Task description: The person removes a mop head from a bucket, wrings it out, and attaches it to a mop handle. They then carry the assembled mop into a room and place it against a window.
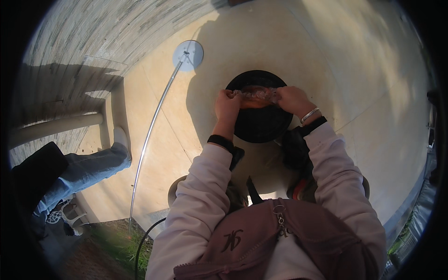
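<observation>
Both hands pull at opposite ends of a crinkled orange plastic bag (pixel 255 97) with a see-through, ruffled edge. My left hand (pixel 228 106) pinches its left end, and my right hand (pixel 293 100) grips the right end. The bag stretches between them across a round black tub (pixel 260 126), which stands on the floor in front of me. How deep the tub is, and what is in it, I cannot tell. Dark bands circle both wrists, and a silvery bracelet (pixel 310 114) sits on the right one.
Left of the tub, a thin metal pole (pixel 151 128) runs from a round grey base (pixel 188 56) on the beige tiled floor (pixel 261 35). Another person's jeans-clad leg (pixel 91 169) reaches in at the left. Slatted wall cladding (pixel 121 28) borders the floor; grass (pixel 119 238) grows lower left.
</observation>
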### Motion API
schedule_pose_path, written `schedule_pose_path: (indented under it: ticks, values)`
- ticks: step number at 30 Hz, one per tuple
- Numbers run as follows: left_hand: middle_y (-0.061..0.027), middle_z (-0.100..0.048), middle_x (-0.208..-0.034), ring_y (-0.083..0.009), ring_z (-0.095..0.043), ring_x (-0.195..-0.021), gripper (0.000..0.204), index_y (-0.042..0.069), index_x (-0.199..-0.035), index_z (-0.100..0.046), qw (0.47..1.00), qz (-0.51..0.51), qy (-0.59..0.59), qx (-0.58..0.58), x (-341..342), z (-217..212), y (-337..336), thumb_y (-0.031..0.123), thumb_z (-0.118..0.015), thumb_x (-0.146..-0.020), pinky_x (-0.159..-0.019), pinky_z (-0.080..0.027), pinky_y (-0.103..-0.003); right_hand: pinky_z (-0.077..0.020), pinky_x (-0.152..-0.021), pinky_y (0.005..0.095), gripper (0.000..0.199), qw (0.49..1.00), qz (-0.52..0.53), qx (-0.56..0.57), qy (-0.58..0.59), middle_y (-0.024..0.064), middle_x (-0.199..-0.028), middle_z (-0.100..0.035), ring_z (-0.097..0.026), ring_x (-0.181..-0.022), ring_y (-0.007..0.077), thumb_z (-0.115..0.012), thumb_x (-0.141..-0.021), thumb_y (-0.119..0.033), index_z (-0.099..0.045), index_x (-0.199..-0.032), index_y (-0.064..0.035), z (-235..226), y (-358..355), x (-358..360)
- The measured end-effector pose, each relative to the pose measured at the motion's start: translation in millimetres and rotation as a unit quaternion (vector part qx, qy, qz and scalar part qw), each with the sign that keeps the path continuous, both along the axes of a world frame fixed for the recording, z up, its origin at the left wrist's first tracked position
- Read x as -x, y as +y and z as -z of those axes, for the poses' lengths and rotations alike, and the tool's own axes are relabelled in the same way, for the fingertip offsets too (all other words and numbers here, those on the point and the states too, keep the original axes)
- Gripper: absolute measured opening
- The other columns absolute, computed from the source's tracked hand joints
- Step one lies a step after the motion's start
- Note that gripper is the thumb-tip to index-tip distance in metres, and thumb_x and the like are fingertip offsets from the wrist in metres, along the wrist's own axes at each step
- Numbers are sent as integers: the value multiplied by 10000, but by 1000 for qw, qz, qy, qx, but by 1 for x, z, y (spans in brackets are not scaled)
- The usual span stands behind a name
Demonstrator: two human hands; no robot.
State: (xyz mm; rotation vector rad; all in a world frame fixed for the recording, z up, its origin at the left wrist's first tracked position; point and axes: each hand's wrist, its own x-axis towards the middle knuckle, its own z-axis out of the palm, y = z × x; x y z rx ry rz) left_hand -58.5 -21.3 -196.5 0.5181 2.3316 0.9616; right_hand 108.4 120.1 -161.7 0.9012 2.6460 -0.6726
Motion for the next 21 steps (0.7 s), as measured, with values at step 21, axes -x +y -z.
schedule_pose_path:
  ticks: [21]
  values:
    - [-105,-574,-1019,-234,-550,-934,417,37,-1081,-524,839,-95,-512,-160,-8,50,-2,389,-460,-867,-782,-445,-334,-483,-720,296,215,926,49,307,214,130,-869,-611,-604,-800,219,-458,-741,-14,-607,-895,-5,-74,-42,36]
